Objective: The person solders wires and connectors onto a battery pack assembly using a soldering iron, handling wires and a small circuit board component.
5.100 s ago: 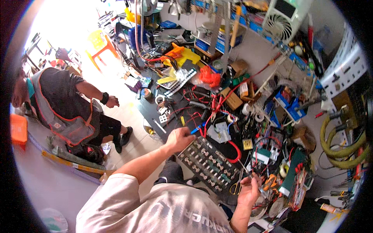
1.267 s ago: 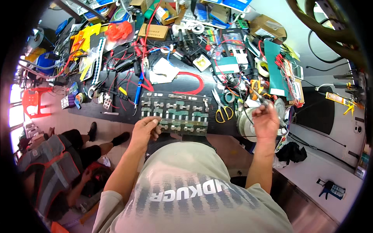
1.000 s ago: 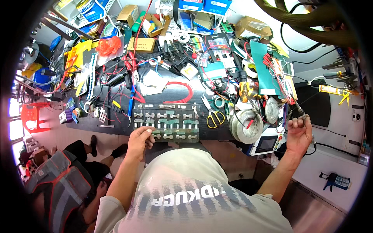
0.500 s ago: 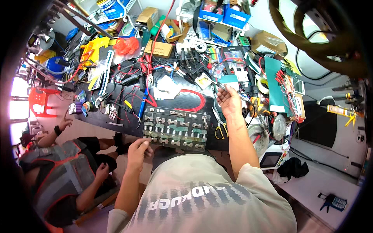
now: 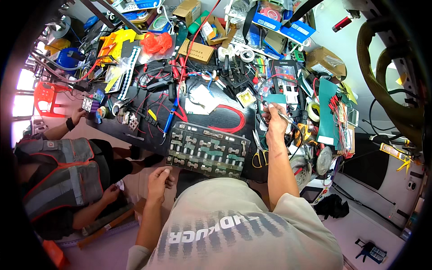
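Note:
A dark rectangular battery-like module [image 5: 207,150] with rows of metal tabs and pale oval slots lies at the table's front edge, right before me. My left hand [image 5: 159,182] is just off its near left corner, fingers curled in, with nothing visible in them. Reaching forward to the right, my right hand [image 5: 275,120] is closed round a slim silvery tool [image 5: 284,118], whose kind I cannot make out. Close to that hand lie a green sheet [image 5: 273,98] and a small yellow-edged square piece [image 5: 246,97]. Yellow-handled scissors [image 5: 259,157] rest between the module and my right forearm.
A red wire coil [image 5: 234,119], white paper [image 5: 200,100] and a blue pen-like tool [image 5: 170,118] lie beyond the module. Tape rolls, a yellow drill [image 5: 307,130] and bundled wires crowd the right. A co-worker in a grey vest [image 5: 67,173] sits at left, one hand at the table's edge.
My right hand has shifted slightly and now holds the silvery tool pointing differently. My left hand has dropped a little away from the module. The view has swung, and the co-worker's hand has reached the table.

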Tool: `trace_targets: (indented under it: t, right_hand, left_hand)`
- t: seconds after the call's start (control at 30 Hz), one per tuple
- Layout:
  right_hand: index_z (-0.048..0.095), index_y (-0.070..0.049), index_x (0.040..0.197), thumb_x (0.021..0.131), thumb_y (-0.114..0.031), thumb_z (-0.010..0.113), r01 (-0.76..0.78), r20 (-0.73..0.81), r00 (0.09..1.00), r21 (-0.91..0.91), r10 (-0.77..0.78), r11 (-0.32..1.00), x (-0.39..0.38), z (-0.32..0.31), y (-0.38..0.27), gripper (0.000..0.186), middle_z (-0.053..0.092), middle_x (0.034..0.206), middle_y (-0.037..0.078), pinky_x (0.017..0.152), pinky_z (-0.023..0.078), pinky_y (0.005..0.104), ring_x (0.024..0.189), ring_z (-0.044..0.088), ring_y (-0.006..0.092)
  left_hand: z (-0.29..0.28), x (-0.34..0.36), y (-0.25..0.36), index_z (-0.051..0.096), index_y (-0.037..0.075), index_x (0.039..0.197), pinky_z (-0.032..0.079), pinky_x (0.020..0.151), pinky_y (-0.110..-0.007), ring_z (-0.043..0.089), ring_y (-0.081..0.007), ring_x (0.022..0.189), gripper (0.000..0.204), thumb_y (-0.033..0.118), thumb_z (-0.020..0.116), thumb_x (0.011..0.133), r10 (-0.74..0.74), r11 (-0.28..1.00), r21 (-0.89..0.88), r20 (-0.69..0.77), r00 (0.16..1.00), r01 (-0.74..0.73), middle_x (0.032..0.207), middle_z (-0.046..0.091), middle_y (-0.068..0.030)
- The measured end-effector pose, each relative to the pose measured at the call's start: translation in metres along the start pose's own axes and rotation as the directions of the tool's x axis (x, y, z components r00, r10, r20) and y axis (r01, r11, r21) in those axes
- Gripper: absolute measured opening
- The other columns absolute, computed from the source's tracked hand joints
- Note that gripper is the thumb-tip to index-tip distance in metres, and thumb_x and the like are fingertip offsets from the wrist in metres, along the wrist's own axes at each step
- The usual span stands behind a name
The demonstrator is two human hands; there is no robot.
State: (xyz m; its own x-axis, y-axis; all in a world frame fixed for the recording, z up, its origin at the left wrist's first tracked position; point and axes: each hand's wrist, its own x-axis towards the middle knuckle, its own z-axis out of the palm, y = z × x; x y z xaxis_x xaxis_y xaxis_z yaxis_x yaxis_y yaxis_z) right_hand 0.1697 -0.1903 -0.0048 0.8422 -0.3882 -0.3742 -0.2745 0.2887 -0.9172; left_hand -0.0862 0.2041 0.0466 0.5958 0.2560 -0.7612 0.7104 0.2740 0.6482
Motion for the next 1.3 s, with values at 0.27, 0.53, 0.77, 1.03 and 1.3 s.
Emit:
trace_targets:
  t: [0.27, 0.53, 0.77, 1.03, 1.3]
  right_hand:
    - [0.071, 0.003, 0.122, 0.097, -0.012, 0.072, 0.227, 0.158, 0.969, -0.267, -0.19, 0.937, 0.003, -0.001, 0.05, 0.029, 0.073, 0.093, 0.006, 0.071, 0.052, 0.0272, 0.078, 0.065, 0.0112]
    - [0.067, 0.004, 0.133, 0.099, -0.01, 0.072, 0.144, 0.181, 0.975, -0.093, -0.126, 0.985, -0.008, -0.02, 0.088, 0.037, 0.075, 0.114, 0.009, 0.081, 0.053, 0.0253, 0.094, 0.068, 0.0113]
    - [0.065, 0.007, 0.133, 0.098, -0.005, 0.072, 0.109, 0.215, 0.971, -0.009, -0.104, 0.994, -0.014, -0.039, 0.09, 0.037, 0.075, 0.115, 0.011, 0.093, 0.054, 0.0266, 0.105, 0.069, 0.0147]
    - [0.065, 0.005, 0.134, 0.1, -0.009, 0.07, 0.087, 0.218, 0.973, -0.058, -0.073, 0.994, -0.021, -0.044, 0.09, 0.037, 0.075, 0.115, 0.011, 0.086, 0.053, 0.0248, 0.097, 0.068, 0.0119]
    - [0.063, 0.001, 0.138, 0.101, -0.015, 0.07, 0.132, 0.191, 0.975, -0.1, -0.112, 0.986, -0.024, -0.043, 0.103, 0.041, 0.077, 0.115, 0.008, 0.076, 0.051, 0.0216, 0.089, 0.067, 0.007]
  left_hand:
    - [0.0, 0.017, 0.017, 0.072, 0.005, 0.115, 0.05, 0.055, -0.025, 0.062, -0.0116, 0.06, 0.023, 0.022, 0.062, 0.103, -0.008, 0.994, 0.105, 0.029, 1.0, 0.005, 0.078, 0.07, -0.0043]
    - [-0.001, 0.017, 0.035, 0.071, 0.003, 0.117, 0.049, 0.055, -0.026, 0.062, -0.0113, 0.061, 0.024, 0.021, 0.062, 0.104, -0.001, 0.989, 0.149, 0.025, 1.0, -0.002, 0.078, 0.07, -0.0049]
    - [0.017, 0.017, 0.039, 0.071, 0.002, 0.114, 0.047, 0.056, -0.026, 0.06, -0.0095, 0.062, 0.021, 0.019, 0.065, 0.103, -0.014, 0.987, 0.157, 0.034, 0.999, 0.009, 0.079, 0.07, -0.0043]
    - [0.153, 0.031, 0.126, 0.071, 0.003, 0.116, 0.053, 0.091, -0.043, 0.066, -0.0354, 0.105, 0.026, 0.012, 0.07, 0.091, 0.643, 0.033, 0.641, 0.574, 0.507, -0.767, 0.113, 0.071, -0.0149]
    - [0.272, 0.139, 0.139, 0.06, -0.003, 0.137, 0.037, 0.121, -0.048, 0.044, -0.0356, 0.147, 0.058, 0.025, 0.07, 0.087, 0.429, -0.511, 0.507, 0.85, 0.305, -0.694, 0.154, 0.052, -0.0201]
